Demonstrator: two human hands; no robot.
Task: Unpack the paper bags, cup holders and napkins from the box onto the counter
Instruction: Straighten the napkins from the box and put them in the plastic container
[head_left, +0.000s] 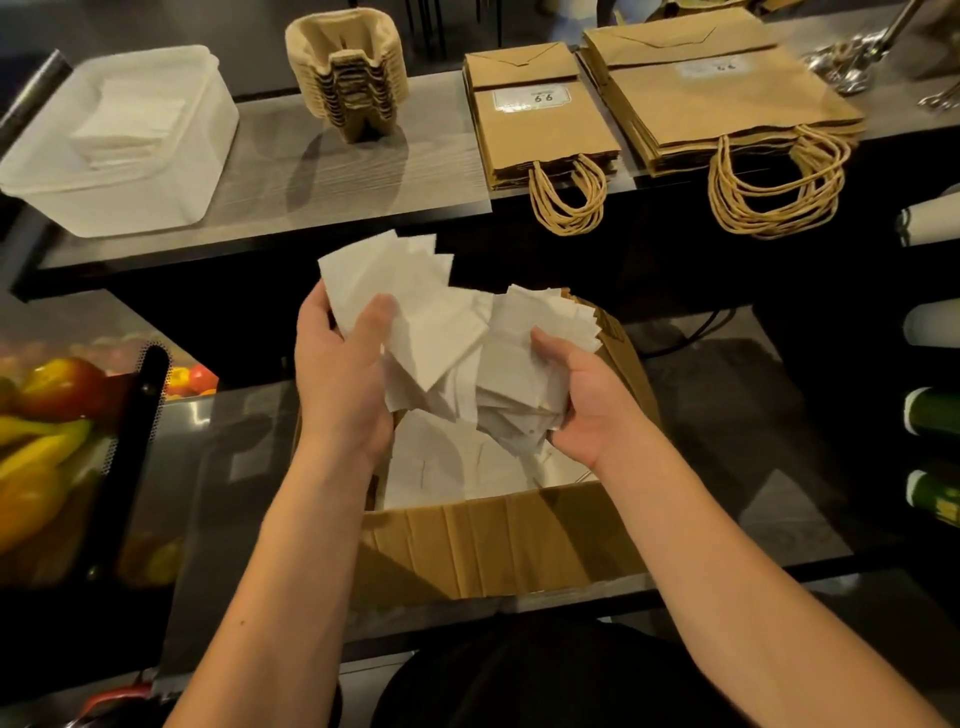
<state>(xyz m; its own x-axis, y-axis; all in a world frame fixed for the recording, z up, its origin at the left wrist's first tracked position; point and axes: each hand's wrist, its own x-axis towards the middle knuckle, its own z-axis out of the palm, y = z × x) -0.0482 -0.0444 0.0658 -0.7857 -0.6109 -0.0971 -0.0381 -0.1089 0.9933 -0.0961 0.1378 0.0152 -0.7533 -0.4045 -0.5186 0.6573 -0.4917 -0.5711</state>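
Done so far: two stacks of paper bags (545, 130) and (727, 98) lie flat on the far bench (363, 171), handles hanging over its near edge; the nested cup holders (345, 73) stand to their left.
Napkins already out: a folded pile sits in the clear plastic tub (119, 140) at the far left of the bench (that looks to be where the rest should go).
Step in hand: you are lifting loose napkins (441, 338) out of the cardboard box (498, 540), so I judge the task to be in its last stretch.
Left to do: more white napkins lie in the bottom of the box; the bundle you hold also has to reach the bench.
Left hand (337, 374): raised just above the box's left side, thumb over the front of a fanned sheaf, fingers behind it; the grip pinches that sheaf.
Right hand (587, 405): palm turned up and inward, fingers cupped beneath a messy wad, thumb pressing on top; the grip holds it.
Where the napkins are: between your hands, above the open box, near you and well short of the tub.
Risk: the sheets are fanned and uneven, so some may slip back into the box.
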